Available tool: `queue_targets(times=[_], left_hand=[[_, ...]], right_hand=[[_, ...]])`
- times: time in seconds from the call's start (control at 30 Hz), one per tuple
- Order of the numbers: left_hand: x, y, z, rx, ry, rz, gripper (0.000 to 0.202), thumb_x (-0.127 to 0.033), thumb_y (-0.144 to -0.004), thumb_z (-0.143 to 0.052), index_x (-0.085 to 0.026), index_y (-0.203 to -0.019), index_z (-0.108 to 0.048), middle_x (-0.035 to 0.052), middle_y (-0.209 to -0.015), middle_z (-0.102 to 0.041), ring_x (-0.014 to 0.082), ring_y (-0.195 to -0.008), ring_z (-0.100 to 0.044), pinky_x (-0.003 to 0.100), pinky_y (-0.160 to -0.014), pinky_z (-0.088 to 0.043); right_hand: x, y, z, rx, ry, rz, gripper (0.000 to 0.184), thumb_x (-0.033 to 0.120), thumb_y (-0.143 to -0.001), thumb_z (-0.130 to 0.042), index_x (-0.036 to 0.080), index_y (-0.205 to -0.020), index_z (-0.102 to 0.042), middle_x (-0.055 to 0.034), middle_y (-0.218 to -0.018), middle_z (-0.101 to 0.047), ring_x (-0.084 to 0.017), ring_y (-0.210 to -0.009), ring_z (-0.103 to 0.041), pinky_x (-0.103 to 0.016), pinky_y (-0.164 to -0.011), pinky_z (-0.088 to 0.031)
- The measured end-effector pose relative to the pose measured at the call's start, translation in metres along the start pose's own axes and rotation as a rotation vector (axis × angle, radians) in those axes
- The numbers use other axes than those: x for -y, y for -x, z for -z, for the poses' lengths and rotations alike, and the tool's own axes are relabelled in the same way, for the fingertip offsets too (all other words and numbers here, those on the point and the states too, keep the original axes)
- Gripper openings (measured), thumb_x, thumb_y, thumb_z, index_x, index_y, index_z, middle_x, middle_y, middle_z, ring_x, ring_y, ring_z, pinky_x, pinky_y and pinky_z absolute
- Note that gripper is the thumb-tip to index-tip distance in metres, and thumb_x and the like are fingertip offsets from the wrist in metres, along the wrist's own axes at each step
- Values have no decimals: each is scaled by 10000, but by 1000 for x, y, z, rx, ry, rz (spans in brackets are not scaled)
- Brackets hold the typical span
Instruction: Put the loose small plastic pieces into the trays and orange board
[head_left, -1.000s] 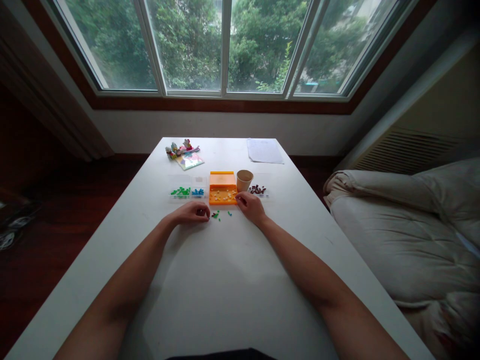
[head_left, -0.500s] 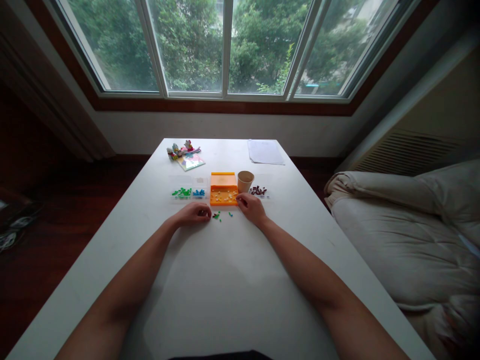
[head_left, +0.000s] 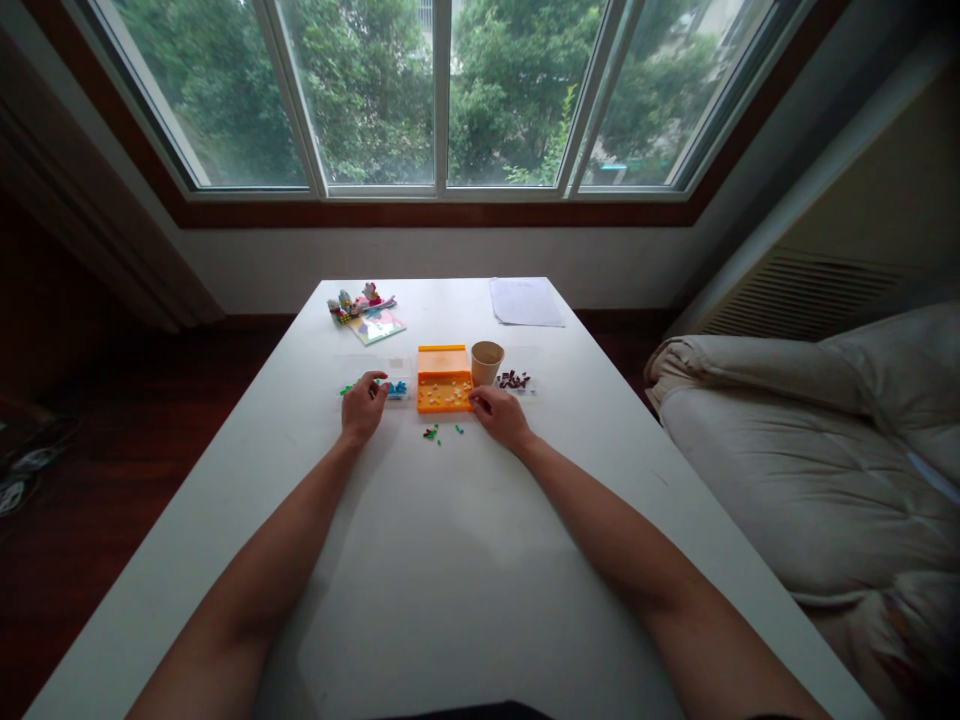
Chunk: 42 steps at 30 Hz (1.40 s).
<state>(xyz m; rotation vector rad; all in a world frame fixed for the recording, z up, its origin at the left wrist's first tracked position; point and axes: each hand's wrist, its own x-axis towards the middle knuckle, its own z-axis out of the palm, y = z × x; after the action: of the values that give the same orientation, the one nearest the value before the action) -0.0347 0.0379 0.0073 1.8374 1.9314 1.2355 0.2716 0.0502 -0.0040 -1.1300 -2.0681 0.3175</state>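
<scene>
My left hand point(head_left: 365, 407) reaches over the clear box on the left, thumb and fingers apart. It partly hides the green pieces point(head_left: 346, 390); small blue pieces point(head_left: 397, 389) lie just right of its fingertips. At the right edge of an open orange box point(head_left: 444, 407), my right hand point(head_left: 500, 414) has its fingertips pinched together; what they grip is too small or hidden to tell. Pale yellow and white bits are scattered inside the orange box. In front of it on the table lie a few loose green and brown pieces point(head_left: 430, 433) and a small blue-green one point(head_left: 459, 429).
A paper cup point(head_left: 487, 362) stands behind my right hand, beside a clear box of dark brown pieces point(head_left: 513, 380). Farther back are a colourful brick-built toy point(head_left: 352, 306), a printed card point(head_left: 379, 327) and white paper sheets point(head_left: 526, 302). A sofa point(head_left: 750, 430) flanks the white table point(head_left: 450, 580).
My left hand has moved away from the loose pieces, left and forward to the clear box, and its fingers have spread. My right hand stays at the orange box. The view has shifted slightly.
</scene>
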Motion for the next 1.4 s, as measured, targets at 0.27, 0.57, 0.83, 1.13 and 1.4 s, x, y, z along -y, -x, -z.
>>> queue_targets(times=[0.27, 0.57, 0.83, 1.13, 1.4], left_hand=[[4, 3, 0, 44, -56, -52, 258, -346, -910, -516, -212, -1037, -696, 22, -772, -656, 167, -670, -555, 271, -672, -394], [-54, 34, -11, 367, -159, -424, 188, -246, -933, -517, -224, -986, -696, 48, -922, -653, 185, -835, -584, 299, -768, -439], [-93, 62, -22, 528, -415, -717, 328, -193, -910, -561, -287, -1212, -648, 88, -1055, -592, 252, -989, -508, 399, -873, -423], [-88, 60, -22, 574, -325, -695, 121, -223, -909, -592, -244, -990, -679, 74, -1040, -592, 234, -997, -506, 377, -883, -430], [-86, 60, -24, 586, -267, -688, 112, -245, -906, -605, -238, -986, -684, 73, -1032, -605, 228, -975, -522, 369, -866, -450]], right_hand=[[-1, 1, -1, 12, -11, 21, 146, 223, -887, -547, 220, -946, -681, -28, -856, -697, -164, -754, -613, -256, -728, -442], [-1, 2, 0, 9, -15, 27, 130, 200, -880, -567, 213, -941, -681, -20, -834, -694, -149, -718, -600, -236, -685, -422], [-4, 1, 1, -26, -26, 3, 127, 196, -873, -571, 213, -927, -685, -17, -801, -684, -153, -703, -591, -241, -688, -420], [-2, 2, 2, -21, -25, 5, 129, 203, -884, -563, 210, -942, -678, -13, -789, -674, -150, -698, -582, -240, -688, -415], [-2, 2, 2, -24, -27, 7, 121, 211, -886, -565, 213, -928, -679, -6, -759, -661, -144, -673, -568, -238, -664, -403]])
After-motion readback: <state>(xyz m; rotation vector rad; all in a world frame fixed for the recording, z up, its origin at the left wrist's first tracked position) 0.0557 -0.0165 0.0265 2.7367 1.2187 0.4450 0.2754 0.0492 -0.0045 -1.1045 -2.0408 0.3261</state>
